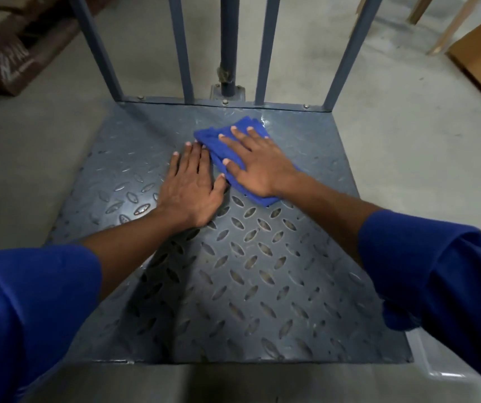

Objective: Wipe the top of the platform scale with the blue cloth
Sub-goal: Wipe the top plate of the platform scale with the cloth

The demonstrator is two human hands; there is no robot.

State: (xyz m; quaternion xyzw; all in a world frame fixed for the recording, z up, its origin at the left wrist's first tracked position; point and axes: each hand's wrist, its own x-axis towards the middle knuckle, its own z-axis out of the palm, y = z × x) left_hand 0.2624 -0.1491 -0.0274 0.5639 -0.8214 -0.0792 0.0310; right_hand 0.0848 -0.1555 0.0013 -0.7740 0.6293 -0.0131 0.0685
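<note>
Right grip (pixel 258 167) spread flat atop blue cloth (pixel 208 135), left grip (pixel 191 187) flat just beside, on platform scale (pixel 262 271)

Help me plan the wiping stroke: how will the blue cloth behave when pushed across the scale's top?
Probably floppy: the blue cloth lies in soft folds under the flat right hand, so it may bunch when pushed. The raised tread on the platform scale likely snags it slightly. It looks light, so it needs pressing down.

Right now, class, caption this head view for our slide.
Right hand presses the blue cloth on the platform scale; left hand lies flat beside it.
</note>
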